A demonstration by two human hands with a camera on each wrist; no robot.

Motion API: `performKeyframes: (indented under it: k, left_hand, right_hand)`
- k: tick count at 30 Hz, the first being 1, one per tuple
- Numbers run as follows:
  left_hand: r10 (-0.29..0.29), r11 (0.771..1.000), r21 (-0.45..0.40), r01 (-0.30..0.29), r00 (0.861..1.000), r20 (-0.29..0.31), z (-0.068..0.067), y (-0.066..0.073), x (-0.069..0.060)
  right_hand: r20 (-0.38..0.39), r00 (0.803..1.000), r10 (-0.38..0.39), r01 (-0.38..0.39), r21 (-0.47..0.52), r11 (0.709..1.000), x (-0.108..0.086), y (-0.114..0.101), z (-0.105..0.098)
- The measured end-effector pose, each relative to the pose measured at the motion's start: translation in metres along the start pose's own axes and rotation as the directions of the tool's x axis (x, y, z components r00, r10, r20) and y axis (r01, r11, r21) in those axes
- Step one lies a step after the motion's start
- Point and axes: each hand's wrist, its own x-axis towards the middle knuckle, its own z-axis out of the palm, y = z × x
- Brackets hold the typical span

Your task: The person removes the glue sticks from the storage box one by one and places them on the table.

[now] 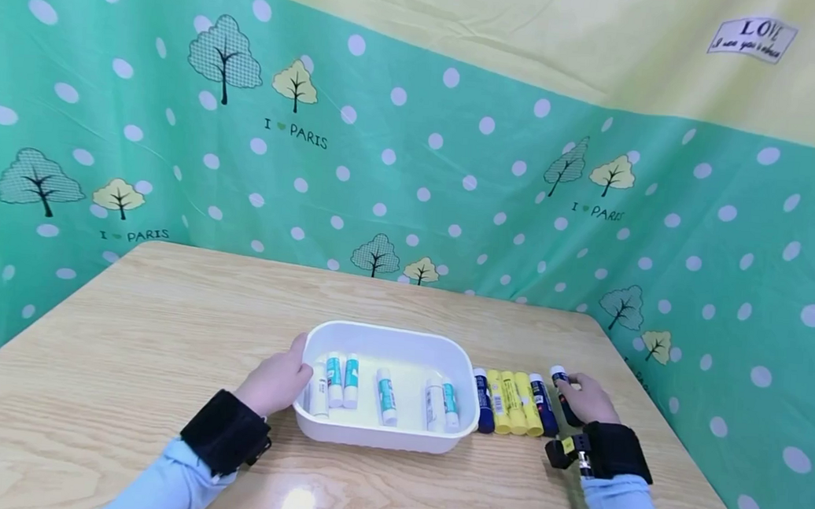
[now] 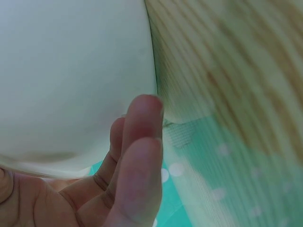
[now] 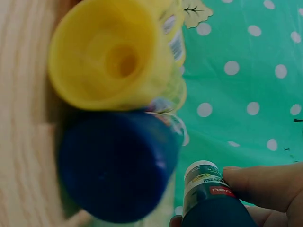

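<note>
Quietly, the left hand (image 1: 274, 375) grips the left end of a white tub (image 1: 380, 437), its fingers lying along the outside of the wall, while the right hand (image 1: 590, 400) pinches a dark blue glue stick (image 3: 210, 198) with a white end, just right of a row of sticks; whether that stick touches the desk (image 1: 233, 305) is hard to tell. Three yellow sticks (image 1: 513, 404) lie side by side in the row, with a blue stick (image 1: 544, 406) flanking them at either end, the leftmost just beside the tub. Inside the tub are six white sticks (image 1: 334, 379), several with teal labels: three toward the left, one near the middle, two at the right. Black straps (image 1: 227, 437) wrap both wrists above light blue sleeves (image 1: 167, 484). Behind the desk hangs a green, white-dotted curtain (image 1: 414, 152) printed with trees.
</note>
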Motion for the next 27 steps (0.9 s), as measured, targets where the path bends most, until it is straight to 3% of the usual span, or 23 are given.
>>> performKeyframes:
  k: [7,27]
  left_hand:
    - [-0.011,1.000,-0.005,0.011,1.000,0.002,0.000,0.000,0.000]
    - [-0.013,1.000,0.008,0.013,1.000,-0.010,0.002,-0.002,0.001]
  right_hand:
    - [0.022,1.000,0.016,-0.015,-0.053,0.999,0.007,0.004,0.009]
    - [0.023,1.000,0.018,-0.016,-0.071,0.997,0.010,0.004,0.018]
